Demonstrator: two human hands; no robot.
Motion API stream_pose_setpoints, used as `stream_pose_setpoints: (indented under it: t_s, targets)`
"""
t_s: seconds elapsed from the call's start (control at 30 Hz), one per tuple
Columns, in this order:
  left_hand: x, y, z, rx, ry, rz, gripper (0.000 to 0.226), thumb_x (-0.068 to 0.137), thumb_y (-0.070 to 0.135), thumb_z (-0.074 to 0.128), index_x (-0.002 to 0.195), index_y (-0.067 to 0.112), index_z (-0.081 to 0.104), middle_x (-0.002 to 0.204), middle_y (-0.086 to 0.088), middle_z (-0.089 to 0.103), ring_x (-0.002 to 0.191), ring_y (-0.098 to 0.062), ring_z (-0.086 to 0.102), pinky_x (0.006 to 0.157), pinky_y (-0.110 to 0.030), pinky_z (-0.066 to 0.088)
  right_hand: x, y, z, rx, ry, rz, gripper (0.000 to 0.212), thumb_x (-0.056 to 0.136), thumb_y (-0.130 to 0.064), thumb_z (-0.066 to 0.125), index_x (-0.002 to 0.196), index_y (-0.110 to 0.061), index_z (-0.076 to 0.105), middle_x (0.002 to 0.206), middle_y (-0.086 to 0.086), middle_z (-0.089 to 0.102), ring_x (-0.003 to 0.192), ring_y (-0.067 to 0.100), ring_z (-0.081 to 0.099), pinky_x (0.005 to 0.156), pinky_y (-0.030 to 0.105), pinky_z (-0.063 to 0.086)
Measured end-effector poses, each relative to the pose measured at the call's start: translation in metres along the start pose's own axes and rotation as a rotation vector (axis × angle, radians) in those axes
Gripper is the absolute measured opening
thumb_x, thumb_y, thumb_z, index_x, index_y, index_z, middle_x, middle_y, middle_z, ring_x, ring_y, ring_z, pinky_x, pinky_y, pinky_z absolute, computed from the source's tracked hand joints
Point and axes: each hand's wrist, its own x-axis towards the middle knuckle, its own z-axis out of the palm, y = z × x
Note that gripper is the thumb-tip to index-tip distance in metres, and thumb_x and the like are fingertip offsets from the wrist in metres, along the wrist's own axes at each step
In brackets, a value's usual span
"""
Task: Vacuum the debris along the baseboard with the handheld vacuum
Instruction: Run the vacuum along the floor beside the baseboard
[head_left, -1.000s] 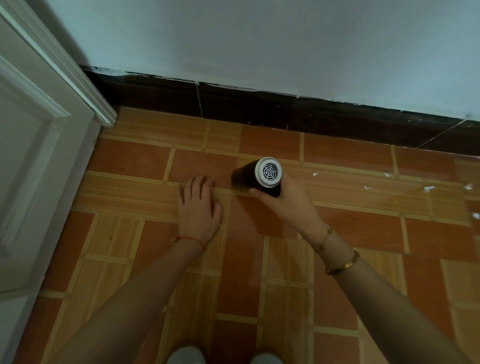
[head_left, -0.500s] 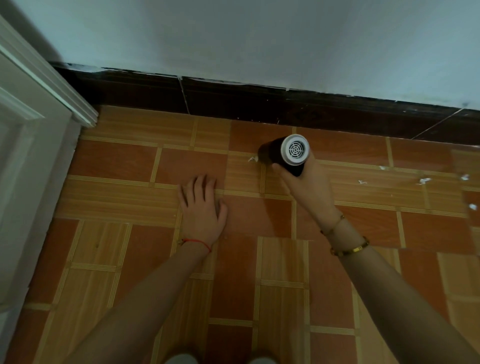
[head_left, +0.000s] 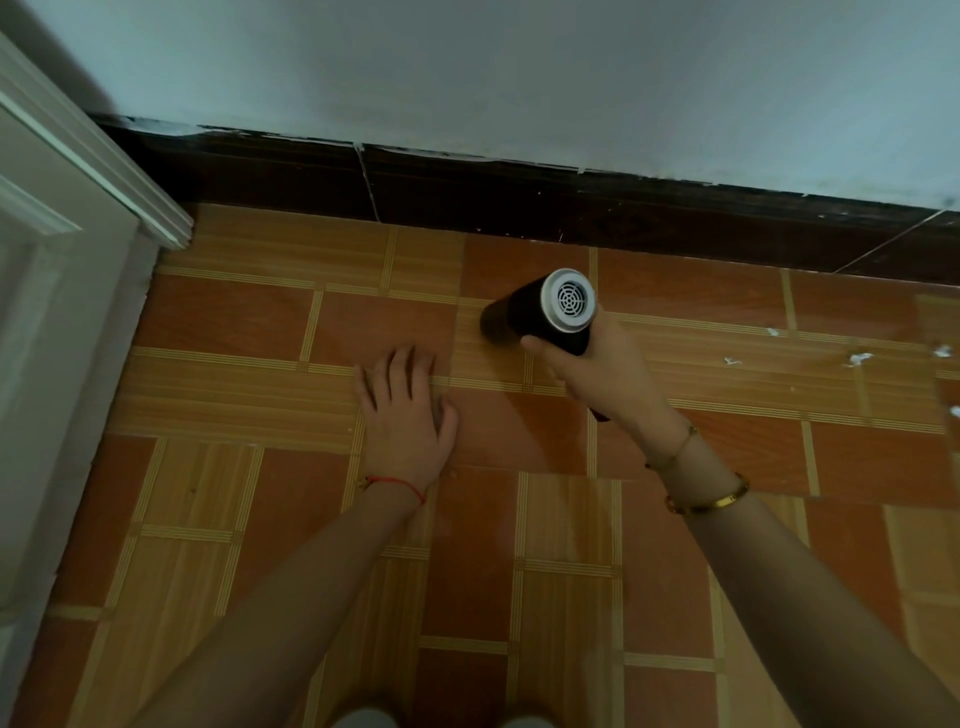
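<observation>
My right hand (head_left: 597, 379) grips a black handheld vacuum (head_left: 540, 312) with a silver vented rear end facing me. Its nozzle points left and down at the tiled floor, a short way in front of the dark baseboard (head_left: 519, 202). My left hand (head_left: 402, 415) lies flat on the floor with fingers spread, just left of and nearer to me than the vacuum. White debris (head_left: 857, 358) is scattered on the tiles at the far right, well away from the nozzle. The nozzle tip is dark and hard to make out.
A white door and its frame (head_left: 78, 260) fill the left side, meeting the baseboard at the corner. A pale wall (head_left: 519, 78) rises above the baseboard. The floor (head_left: 467, 571) has orange and wood-pattern tiles. My knees show at the bottom edge.
The small white scrap that lay at the nozzle half a second ago is gone. Over the second the vacuum moved right and nearer the baseboard. My left hand stayed flat on the floor.
</observation>
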Motion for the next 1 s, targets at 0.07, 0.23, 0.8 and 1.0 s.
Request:
stream_pose_setpoints:
  t_s: [0.07, 0.23, 0.8, 1.0]
  targets:
    - [0.000, 0.000, -0.001, 0.003, 0.000, 0.002, 0.051, 0.091, 0.032, 0.051, 0.137, 0.011, 0.049, 0.145, -0.014, 0.045, 0.138, -0.035, 0.037, 0.118, -0.062, 0.018, -0.001, 0.000, 0.003, -0.015, 0.009, -0.011, 0.057, 0.083, -0.043, 0.071, 0.131, -0.021, 0.049, 0.101, -0.009, 0.064, 0.081, 0.008, 0.059, 0.075, 0.029, 0.053]
    - [0.000, 0.001, -0.002, 0.000, 0.003, 0.003, 0.050, 0.091, 0.032, 0.051, 0.137, 0.011, 0.049, 0.145, -0.013, 0.045, 0.138, -0.034, 0.037, 0.118, -0.061, 0.018, 0.004, -0.003, 0.002, -0.030, 0.183, -0.028, 0.065, 0.084, -0.041, 0.071, 0.139, -0.020, 0.044, 0.121, -0.003, 0.065, 0.105, 0.012, 0.062, 0.075, 0.017, 0.044]
    - [0.000, 0.000, -0.002, 0.006, -0.001, 0.003, 0.050, 0.091, 0.032, 0.053, 0.137, 0.012, 0.049, 0.146, -0.013, 0.044, 0.138, -0.034, 0.037, 0.119, -0.061, 0.017, 0.023, -0.007, 0.002, -0.063, 0.146, -0.056, 0.065, 0.084, -0.040, 0.072, 0.139, -0.017, 0.044, 0.125, 0.000, 0.065, 0.109, 0.015, 0.063, 0.082, 0.015, 0.044]
    - [0.001, -0.001, -0.001, 0.003, 0.002, 0.006, 0.051, 0.091, 0.032, 0.052, 0.137, 0.011, 0.049, 0.147, -0.013, 0.044, 0.138, -0.034, 0.036, 0.119, -0.060, 0.016, 0.021, -0.009, 0.015, -0.016, 0.015, -0.074, 0.064, 0.083, -0.041, 0.072, 0.137, -0.018, 0.048, 0.122, -0.004, 0.065, 0.102, 0.005, 0.059, 0.074, 0.004, 0.041]
